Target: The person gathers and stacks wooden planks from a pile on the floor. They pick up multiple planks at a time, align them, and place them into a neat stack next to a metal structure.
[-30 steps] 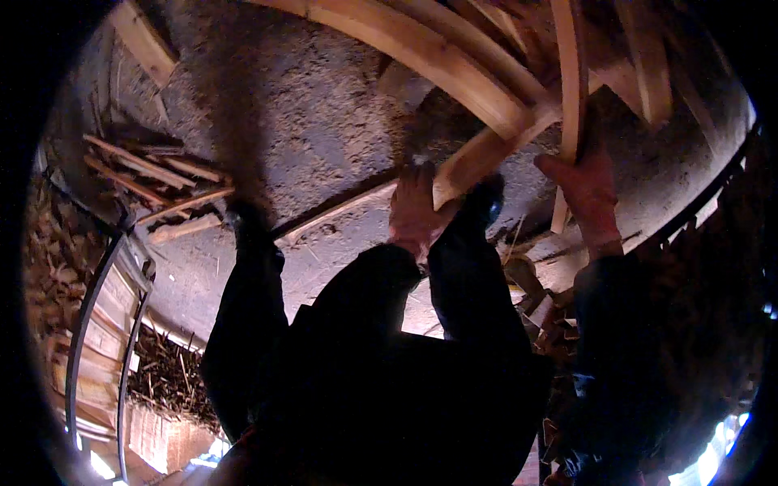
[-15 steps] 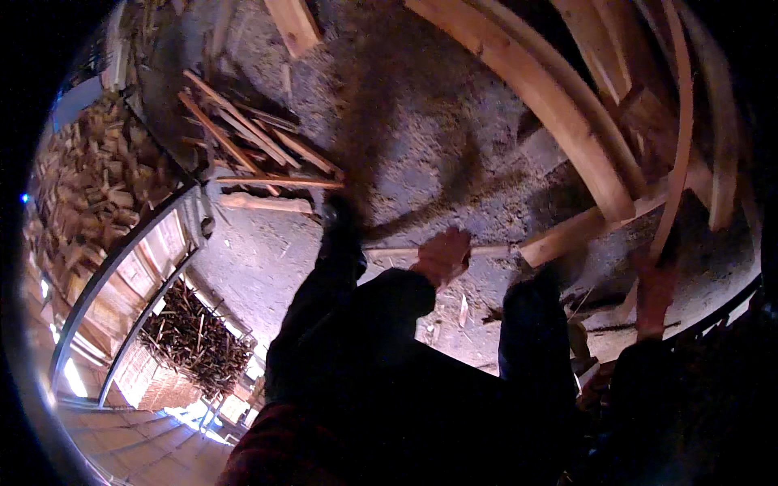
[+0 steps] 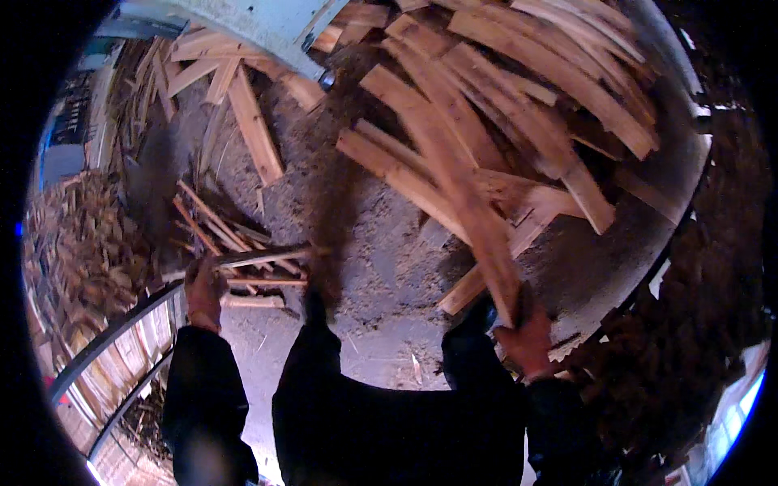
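Note:
At the left, my left hand (image 3: 204, 293) is closed around the near end of a thin wooden strip (image 3: 263, 257). That strip reaches right, over a small heap of narrow wood pieces (image 3: 217, 225) on the ground. Off to the right of my legs, my right hand (image 3: 531, 342) grips the near end of a long wooden board (image 3: 466, 190), its thumb on the left side of the end. The fingers beyond the board are partly hidden. The board slants away across other boards (image 3: 405, 188).
Many loose boards (image 3: 559, 73) lie piled at the far right. A pale blue metal frame (image 3: 259, 28) juts in at the top. Chopped wood (image 3: 89, 235) is heaped at the left beside a curved dark rail (image 3: 121, 344). Sawdust covers the ground (image 3: 373, 267).
My left hand has moved from the middle to the left and now holds the strip. My right hand has come to the board's end. The view has shifted, showing more of the pile.

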`<state>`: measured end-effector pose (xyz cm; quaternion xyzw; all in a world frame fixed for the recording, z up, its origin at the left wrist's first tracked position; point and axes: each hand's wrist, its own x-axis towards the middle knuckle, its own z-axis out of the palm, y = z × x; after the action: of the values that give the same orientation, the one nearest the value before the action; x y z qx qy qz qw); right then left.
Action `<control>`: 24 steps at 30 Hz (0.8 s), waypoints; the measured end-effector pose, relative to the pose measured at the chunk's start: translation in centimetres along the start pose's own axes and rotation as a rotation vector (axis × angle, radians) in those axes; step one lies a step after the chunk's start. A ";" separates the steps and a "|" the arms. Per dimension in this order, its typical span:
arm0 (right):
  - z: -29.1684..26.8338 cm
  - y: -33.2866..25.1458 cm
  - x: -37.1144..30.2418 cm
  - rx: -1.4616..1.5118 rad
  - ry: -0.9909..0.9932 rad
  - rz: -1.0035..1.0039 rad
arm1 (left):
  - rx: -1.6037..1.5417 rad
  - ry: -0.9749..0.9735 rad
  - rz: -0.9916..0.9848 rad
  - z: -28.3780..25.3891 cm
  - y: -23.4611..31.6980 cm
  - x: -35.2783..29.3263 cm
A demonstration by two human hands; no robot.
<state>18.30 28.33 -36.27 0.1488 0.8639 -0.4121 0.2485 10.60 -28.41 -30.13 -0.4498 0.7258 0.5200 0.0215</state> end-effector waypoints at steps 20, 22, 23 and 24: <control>-1.8 -0.8 21.5 -1.020 0.018 -0.124 | -0.489 -0.865 -0.291 38.0 -17.1 -0.5; -3.0 -0.6 21.8 -0.808 0.216 -0.327 | -0.533 -0.906 -0.282 39.4 -15.8 -0.5; -1.7 -4.0 21.1 -0.727 0.149 -0.320 | -0.551 -0.894 -0.289 39.3 -15.6 -0.5; -0.3 -7.8 20.6 -0.653 0.084 -0.314 | -0.574 -0.882 -0.292 39.0 -15.7 -0.3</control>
<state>-2.51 24.89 -42.50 -0.0559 0.9717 -0.1414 0.1810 4.38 1.11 -59.36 -0.2731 0.4070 0.8280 0.2723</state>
